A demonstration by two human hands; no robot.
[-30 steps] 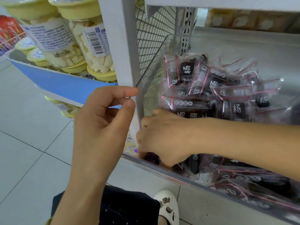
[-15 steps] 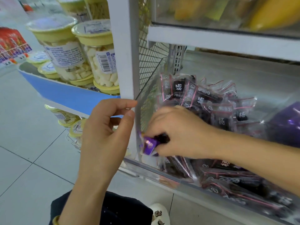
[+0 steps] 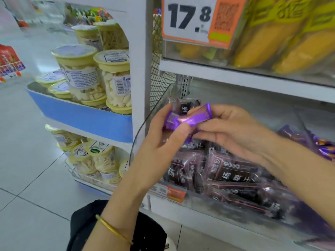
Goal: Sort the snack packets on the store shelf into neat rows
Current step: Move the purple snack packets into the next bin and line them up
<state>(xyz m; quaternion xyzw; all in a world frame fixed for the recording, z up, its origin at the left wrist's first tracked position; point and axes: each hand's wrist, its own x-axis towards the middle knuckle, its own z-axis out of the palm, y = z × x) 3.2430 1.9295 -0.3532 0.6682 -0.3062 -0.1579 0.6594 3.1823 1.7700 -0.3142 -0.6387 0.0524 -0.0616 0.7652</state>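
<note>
purple packet [image 3: 188,118] now lifted off the shelf [image 3: 235,217], both hands [image 3: 181,134] gripping it

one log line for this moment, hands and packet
left hand: holding purple packet | right hand: holding same packet | location: above dark packets in shelf bin | stage: stray packet lifted out

Your left hand [image 3: 163,140] and right hand [image 3: 233,131] meet in front of the shelf [image 3: 226,214], with one packet [image 3: 188,118] held between them above the heap of packets [image 3: 226,174] lying in it. More packets [image 3: 324,147] lie further right on the same shelf. Overhead, a price tag [image 3: 195,19] hangs on the upper shelf's front edge. To your left, tubs [image 3: 101,77] stand stacked on a side rack [image 3: 81,113], with more tubs [image 3: 94,160] on the level below.
</note>
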